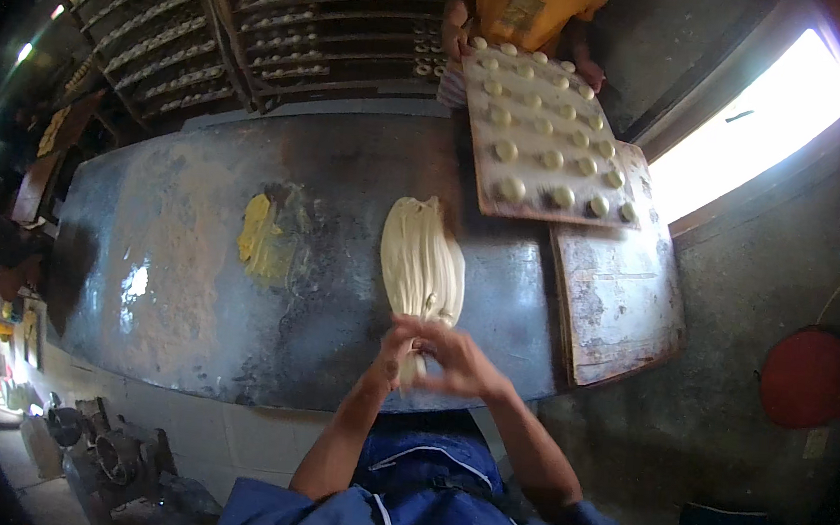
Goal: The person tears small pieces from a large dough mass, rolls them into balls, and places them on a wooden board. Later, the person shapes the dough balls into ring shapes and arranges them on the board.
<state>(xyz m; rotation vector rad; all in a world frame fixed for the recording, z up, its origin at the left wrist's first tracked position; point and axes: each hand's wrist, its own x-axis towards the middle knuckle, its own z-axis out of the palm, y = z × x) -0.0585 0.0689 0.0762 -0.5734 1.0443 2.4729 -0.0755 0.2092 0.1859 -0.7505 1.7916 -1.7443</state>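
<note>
A long, pale, folded mass of dough (423, 253) lies on the dark metal table, stretching away from me. Both my hands meet at its near end, close to the table's front edge. My left hand (393, 354) curls round the narrowed end of the dough. From the other side my right hand (463, 363) closes over the same end, its fingers touching the left hand's and slightly blurred. A small lump of dough (414, 369) shows below, between the two hands. The fingertips are partly hidden behind each other.
A yellow, greasy smear (259, 235) lies left of the dough on the table (324, 354). Stacked boards (619, 308) sit at the right end. Across the table, a person in an orange shirt (529, 10) holds a tray (532, 212) of round dough balls. Loaded racks (211, 29) stand behind.
</note>
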